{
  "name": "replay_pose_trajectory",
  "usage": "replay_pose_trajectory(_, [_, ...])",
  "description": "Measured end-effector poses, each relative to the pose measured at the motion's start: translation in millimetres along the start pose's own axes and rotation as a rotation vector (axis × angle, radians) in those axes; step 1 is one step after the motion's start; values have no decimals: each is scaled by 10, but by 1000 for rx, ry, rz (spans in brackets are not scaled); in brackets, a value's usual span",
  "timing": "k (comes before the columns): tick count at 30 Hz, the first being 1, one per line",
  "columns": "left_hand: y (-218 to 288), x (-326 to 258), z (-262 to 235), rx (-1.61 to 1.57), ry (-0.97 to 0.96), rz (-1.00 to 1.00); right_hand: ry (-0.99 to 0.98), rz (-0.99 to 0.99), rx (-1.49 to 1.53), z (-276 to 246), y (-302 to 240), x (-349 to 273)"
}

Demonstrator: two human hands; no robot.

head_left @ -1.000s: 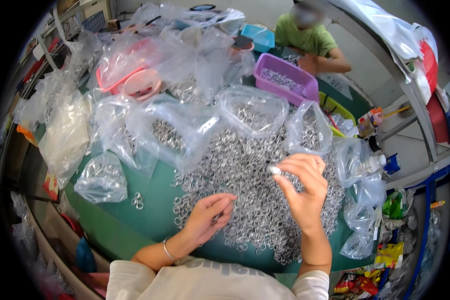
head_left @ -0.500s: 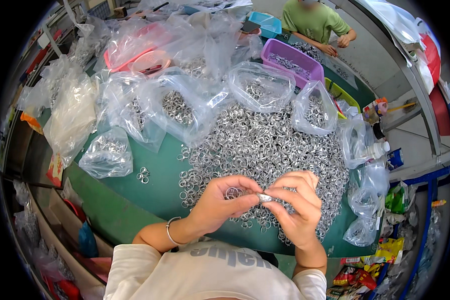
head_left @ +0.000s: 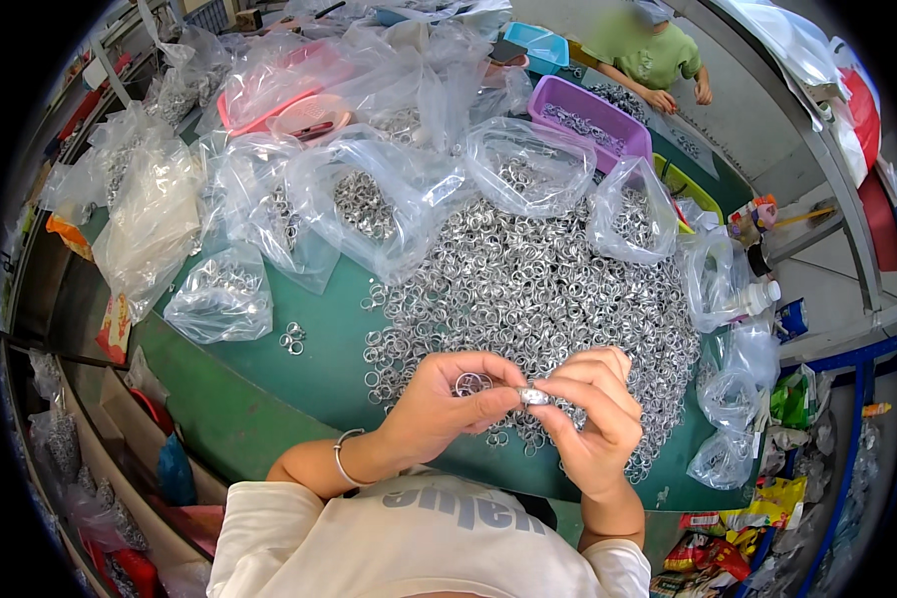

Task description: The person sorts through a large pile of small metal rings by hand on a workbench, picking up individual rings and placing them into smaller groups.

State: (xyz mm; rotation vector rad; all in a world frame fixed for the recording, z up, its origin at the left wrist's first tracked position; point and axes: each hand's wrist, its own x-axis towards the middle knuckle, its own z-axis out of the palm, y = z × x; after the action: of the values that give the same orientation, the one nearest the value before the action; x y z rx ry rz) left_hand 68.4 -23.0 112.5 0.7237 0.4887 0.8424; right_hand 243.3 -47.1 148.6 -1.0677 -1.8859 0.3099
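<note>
The largest lettering I can make out is on my own shirt [head_left: 369, 543]: 1 line of big grey letters [head_left: 458, 502] across the pale cloth, upside down in the head view and bowed along the folds. The other marks are too small or blurred for me to read. Down to my right, a yellow pack [head_left: 779, 501] and a red pack [head_left: 713, 560] carry coloured print — I can't pick out the words. Above those 2, a green pack [head_left: 792, 401] has paler marks, perhaps letters. At my left, a red packet [head_left: 115, 331] shows light marks, also illegible.
</note>
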Motion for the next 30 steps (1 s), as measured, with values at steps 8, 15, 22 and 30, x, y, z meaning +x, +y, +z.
replay_pose_trajectory(8, [24, -37, -11, 51, -2, 3, 25, -44, -17, 15, -16, -7])
replay_pose_trajectory(15, [-27, -24, -80, 301, -58, 239, 41, 65, 101, 85, -27, -45])
replay_pose_trajectory(22, [-58, -30, -78, 256, -33, 278, -8, 109, 213, 124, -25, -60])
replay_pose_trajectory(30, [-69, -9, -102, 249, -35, 236, -19, 122, 207, 126, -19, -58])
